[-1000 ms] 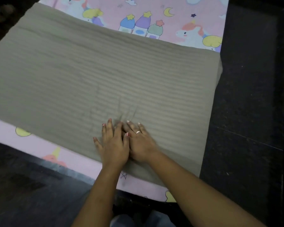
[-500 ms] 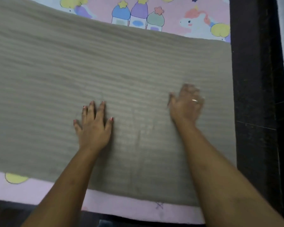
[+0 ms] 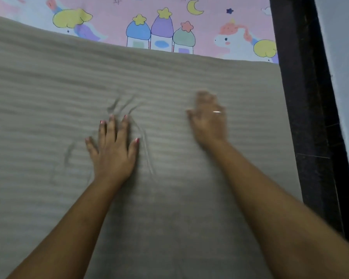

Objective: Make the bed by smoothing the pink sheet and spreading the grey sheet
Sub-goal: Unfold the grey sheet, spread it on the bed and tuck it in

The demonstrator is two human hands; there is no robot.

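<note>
The grey striped sheet [image 3: 48, 93] lies spread over most of the bed and fills the view. Beyond its far edge shows a strip of the pink sheet [image 3: 113, 19], printed with unicorns, houses, stars and a moon. My left hand [image 3: 114, 152] presses flat on the grey sheet with fingers spread; small creases fan out ahead of its fingertips and beside its thumb. My right hand [image 3: 209, 121], blurred and wearing a ring, lies flat on the grey sheet to the right, fingers straight.
The dark floor [image 3: 302, 117] runs along the bed's right side, close to the grey sheet's right edge. A pale wall [image 3: 347, 67] rises at the far right.
Both hands started together near the front edge, then parted and slid away from me across the grey sheet. The view has closed in, and fresh creases show ahead of my left hand.
</note>
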